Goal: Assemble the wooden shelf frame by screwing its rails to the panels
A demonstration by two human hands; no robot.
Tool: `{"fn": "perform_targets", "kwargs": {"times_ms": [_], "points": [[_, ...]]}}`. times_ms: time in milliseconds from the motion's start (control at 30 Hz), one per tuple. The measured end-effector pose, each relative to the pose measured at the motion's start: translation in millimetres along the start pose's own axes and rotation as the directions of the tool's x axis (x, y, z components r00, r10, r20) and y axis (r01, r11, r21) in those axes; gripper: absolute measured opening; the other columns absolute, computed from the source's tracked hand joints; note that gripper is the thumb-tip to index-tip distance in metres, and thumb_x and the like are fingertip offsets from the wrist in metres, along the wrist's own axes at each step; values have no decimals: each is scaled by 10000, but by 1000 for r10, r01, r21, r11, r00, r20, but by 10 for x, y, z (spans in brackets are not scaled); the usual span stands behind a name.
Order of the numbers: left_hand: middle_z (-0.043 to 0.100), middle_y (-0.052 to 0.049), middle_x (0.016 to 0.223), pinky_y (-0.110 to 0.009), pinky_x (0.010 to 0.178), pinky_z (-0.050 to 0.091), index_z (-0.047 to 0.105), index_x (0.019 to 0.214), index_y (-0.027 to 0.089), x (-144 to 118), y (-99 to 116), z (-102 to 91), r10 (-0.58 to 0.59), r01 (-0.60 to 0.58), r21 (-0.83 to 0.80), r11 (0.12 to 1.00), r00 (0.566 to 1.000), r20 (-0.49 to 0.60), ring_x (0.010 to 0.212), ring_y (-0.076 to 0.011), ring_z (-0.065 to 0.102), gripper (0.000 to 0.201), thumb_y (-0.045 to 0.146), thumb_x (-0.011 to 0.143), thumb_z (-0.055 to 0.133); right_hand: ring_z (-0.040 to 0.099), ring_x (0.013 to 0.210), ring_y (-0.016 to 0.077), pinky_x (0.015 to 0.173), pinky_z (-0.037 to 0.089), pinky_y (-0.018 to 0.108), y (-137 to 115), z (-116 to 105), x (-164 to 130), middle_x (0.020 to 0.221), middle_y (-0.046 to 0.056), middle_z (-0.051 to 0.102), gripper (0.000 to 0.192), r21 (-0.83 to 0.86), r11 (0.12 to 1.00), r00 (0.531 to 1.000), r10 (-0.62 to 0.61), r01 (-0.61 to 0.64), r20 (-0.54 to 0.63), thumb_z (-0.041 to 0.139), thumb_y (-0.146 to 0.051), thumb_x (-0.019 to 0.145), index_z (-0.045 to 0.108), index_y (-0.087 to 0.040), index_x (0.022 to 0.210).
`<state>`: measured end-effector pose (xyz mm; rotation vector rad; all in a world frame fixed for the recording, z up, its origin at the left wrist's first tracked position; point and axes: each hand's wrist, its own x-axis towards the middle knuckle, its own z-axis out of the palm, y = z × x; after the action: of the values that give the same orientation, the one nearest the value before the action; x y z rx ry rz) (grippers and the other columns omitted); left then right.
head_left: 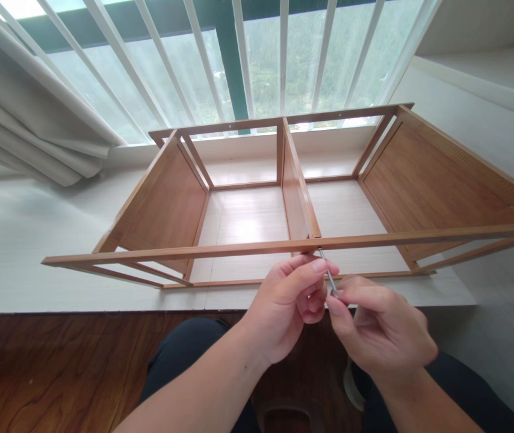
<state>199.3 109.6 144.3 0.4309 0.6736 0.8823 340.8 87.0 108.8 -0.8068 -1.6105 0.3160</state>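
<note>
Both hands pinch a thin metal tool at the shelf frame's front rail.

Left hand (pixel 291 304) and right hand (pixel 377 328) close their fingertips on the thin metal tool (pixel 328 274), its tip meeting the front rail (pixel 239 248) where the middle divider (pixel 295 192) joins. Wooden shelf frame (pixel 424 180) lies on the white sill (pixel 22 240) by the window.

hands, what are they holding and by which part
Both hands, left and right, pinch a thin metal tool, likely a hex key, by its lower shaft; its tip meets the frame's front rail at the divider.
</note>
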Motion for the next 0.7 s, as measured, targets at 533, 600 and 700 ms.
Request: {"fn": "perform_targets", "kwargs": {"times_ms": [533,600,700], "points": [[415,39,568,-172,454,216,746,771,141,-5,4,0,12,-12,14,1000,1000,12,524,-58,336,226,344,800,843,719,653,169,612,616,294,-28,-10,18,790,25,770,265,16,1000,999,-20,19,31,714,7,812,665,-191,982],[406,40,559,-172,456,216,757,786,143,-11,8,-1,15,-15,15,1000,1000,21,527,-61,330,217,345,818,828,718,669,175,625,623,311,-11,-23,-10,811,31,766,273,21,1000,1000,0,0,4,721,-5,813,673,-190,1008],[407,42,551,-172,460,221,767,806,143,-18,8,-10,11,-12,25,1000,1000,27,525,-60,320,204,339,838,812,717,697,182,638,630,330,23,-41,-58,834,39,758,321,46,998,998,46,-44,-39,740,-12,809,680,-193,1068]]}}
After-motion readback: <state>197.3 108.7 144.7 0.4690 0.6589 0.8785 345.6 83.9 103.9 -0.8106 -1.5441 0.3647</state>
